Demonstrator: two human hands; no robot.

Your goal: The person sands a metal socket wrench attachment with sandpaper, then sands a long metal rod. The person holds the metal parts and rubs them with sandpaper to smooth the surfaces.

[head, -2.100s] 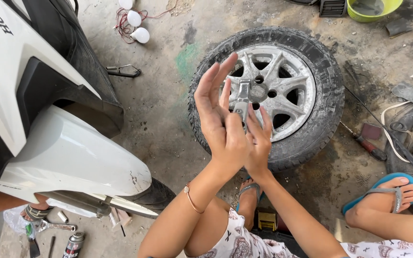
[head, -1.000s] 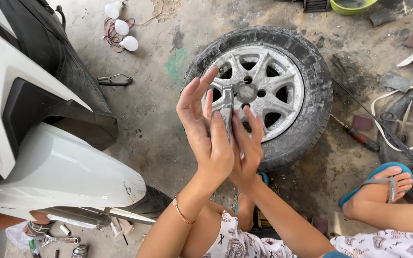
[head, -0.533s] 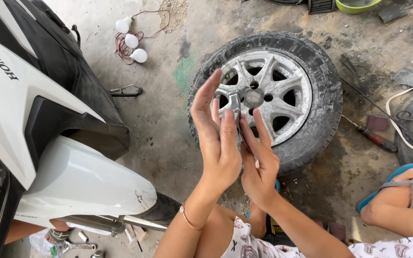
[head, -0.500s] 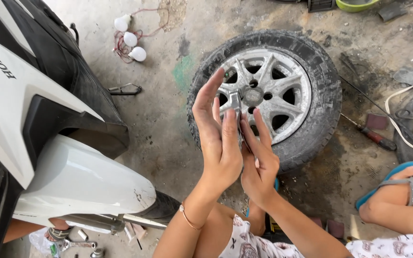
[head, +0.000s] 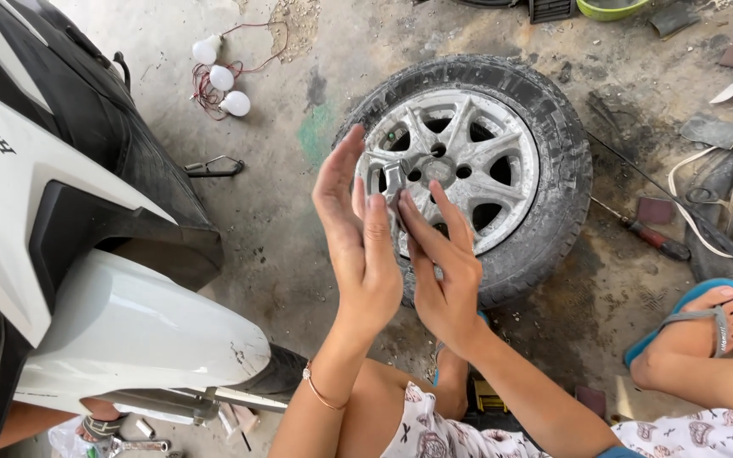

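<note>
My left hand point(head: 356, 246) is raised upright with its fingers spread, palm facing right. My right hand point(head: 443, 271) stands close beside it, fingers straight. Between their fingertips sits a small grey metal part point(head: 394, 180), pressed from both sides. Both hands hover above the near left edge of a car wheel point(head: 477, 170) that lies flat on the concrete, a worn black tyre on a silver alloy rim. A thin bracelet circles my left wrist.
A white and black scooter point(head: 69, 254) fills the left side. Three white bulbs on red wire point(head: 221, 78) lie at the back. A screwdriver point(head: 651, 239), cables and scraps lie right of the wheel. My foot in a blue sandal point(head: 706, 326) rests at the right.
The view has shifted slightly, and both hands have stayed together on the small metal part, drifting a little lower and left over the wheel's rim.
</note>
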